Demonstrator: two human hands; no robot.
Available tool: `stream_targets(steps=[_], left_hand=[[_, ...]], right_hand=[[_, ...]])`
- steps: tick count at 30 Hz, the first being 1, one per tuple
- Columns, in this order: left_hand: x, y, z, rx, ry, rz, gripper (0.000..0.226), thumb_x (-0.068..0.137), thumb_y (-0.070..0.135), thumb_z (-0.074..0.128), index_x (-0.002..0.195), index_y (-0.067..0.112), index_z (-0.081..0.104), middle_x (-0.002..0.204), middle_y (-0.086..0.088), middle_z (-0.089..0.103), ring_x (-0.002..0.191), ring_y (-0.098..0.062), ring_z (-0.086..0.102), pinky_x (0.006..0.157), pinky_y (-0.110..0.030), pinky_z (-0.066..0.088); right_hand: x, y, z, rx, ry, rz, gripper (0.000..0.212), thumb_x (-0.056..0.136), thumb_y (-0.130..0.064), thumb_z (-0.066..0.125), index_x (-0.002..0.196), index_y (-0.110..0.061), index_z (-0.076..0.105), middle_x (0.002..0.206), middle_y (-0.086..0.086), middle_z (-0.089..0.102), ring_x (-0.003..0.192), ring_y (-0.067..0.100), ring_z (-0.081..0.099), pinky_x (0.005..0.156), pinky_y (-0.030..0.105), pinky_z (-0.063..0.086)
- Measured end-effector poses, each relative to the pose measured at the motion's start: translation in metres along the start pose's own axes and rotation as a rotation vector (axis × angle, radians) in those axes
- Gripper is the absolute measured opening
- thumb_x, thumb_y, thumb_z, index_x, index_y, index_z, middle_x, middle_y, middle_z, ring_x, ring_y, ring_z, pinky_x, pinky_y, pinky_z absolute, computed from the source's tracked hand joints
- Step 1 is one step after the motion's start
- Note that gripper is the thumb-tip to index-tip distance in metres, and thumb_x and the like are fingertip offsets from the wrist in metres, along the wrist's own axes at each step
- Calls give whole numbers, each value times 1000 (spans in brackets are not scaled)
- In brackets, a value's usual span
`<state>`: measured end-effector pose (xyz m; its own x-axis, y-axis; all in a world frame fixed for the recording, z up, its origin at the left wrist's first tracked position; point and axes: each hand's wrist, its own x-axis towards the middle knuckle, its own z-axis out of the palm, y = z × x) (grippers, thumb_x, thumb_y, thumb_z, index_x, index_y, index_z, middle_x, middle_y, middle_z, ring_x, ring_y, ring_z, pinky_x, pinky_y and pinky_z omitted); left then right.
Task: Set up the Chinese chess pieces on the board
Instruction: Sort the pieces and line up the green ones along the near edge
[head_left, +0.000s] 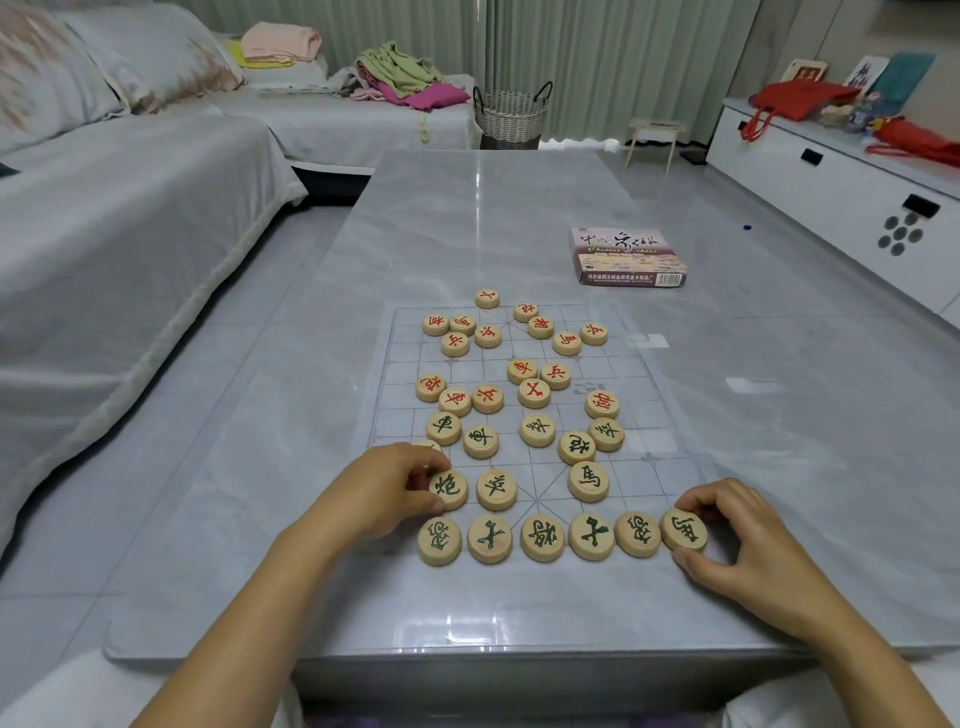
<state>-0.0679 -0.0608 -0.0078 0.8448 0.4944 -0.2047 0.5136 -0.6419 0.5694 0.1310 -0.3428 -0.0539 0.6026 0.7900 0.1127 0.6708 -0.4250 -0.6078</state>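
A transparent chess board sheet (639, 395) lies on the grey table. Several round wooden pieces sit on it: red-lettered ones (534, 393) scattered over the far half, green-lettered ones (537, 430) loose on the near half. A row of green pieces (542, 538) lines the near edge. My left hand (387, 493) pinches a green cannon piece (450, 489) just above the row's left end. My right hand (737, 540) pinches a green chariot piece (683, 530) at the row's right end. One piece is partly hidden behind my left fingers.
The chess box (628, 257) lies on the table at the far right. A grey sofa (104, 218) runs along the left, a wicker basket (511, 111) stands beyond the table, and a white cabinet (831, 176) is on the right.
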Motion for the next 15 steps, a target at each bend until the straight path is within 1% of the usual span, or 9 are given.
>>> stream_targets(steps=[2, 4, 6, 8, 11, 13, 14, 15], left_hand=[[2, 0, 0, 19, 0, 6, 34, 80, 22, 67, 113, 23, 59, 76, 11, 52, 78, -14, 52, 78, -30, 46], [2, 0, 0, 27, 6, 16, 33, 80, 22, 67, 112, 23, 59, 74, 12, 51, 75, -13, 51, 76, -29, 46], [1, 0, 0, 25, 12, 25, 31, 80, 20, 67, 110, 23, 59, 73, 12, 50, 74, -12, 50, 74, -27, 44], [1, -2, -1, -34, 38, 28, 26, 80, 17, 66, 105, 23, 61, 72, 10, 52, 71, -12, 50, 70, -24, 43], [2, -10, -11, -211, 183, -2, 15, 83, 13, 62, 92, 26, 59, 70, 4, 57, 64, -12, 52, 61, -20, 41], [2, -20, -17, -288, 299, -33, 12, 84, 13, 61, 89, 23, 60, 71, -1, 59, 65, -17, 54, 63, -24, 42], [1, -25, -20, -303, 342, -48, 10, 83, 13, 62, 90, 21, 61, 72, -3, 59, 65, -18, 53, 65, -27, 42], [0, -30, -20, -317, 373, -62, 8, 84, 14, 62, 90, 20, 62, 72, -4, 58, 66, -20, 52, 65, -29, 42]], right_hand=[[0, 0, 0, 2, 10, -1, 33, 68, -32, 73, 90, -41, 50, 93, -22, 51, 96, 5, 48, 84, 29, 45], [1, -1, 0, -4, 17, -19, 32, 66, -41, 69, 90, -44, 49, 94, -22, 51, 97, 4, 48, 82, 22, 42], [1, -1, -1, -4, 11, -24, 32, 64, -46, 64, 91, -45, 48, 98, -24, 48, 97, 5, 48, 81, 20, 41], [1, 1, 0, -7, 14, -24, 33, 62, -50, 60, 92, -46, 47, 99, -24, 48, 96, 6, 48, 80, 20, 40], [1, 0, 0, -6, 14, -27, 33, 62, -51, 59, 91, -46, 46, 98, -23, 48, 96, 5, 48, 80, 19, 40], [0, 0, 0, -5, 5, -28, 33, 65, -43, 67, 91, -44, 48, 95, -22, 50, 96, 4, 47, 82, 20, 41], [1, 0, 0, 2, 1, -19, 33, 68, -36, 71, 91, -42, 49, 95, -22, 50, 97, 4, 47, 84, 24, 42], [0, 0, -1, 16, -1, -12, 32, 70, -32, 72, 92, -41, 50, 95, -22, 51, 98, 4, 47, 85, 25, 43]])
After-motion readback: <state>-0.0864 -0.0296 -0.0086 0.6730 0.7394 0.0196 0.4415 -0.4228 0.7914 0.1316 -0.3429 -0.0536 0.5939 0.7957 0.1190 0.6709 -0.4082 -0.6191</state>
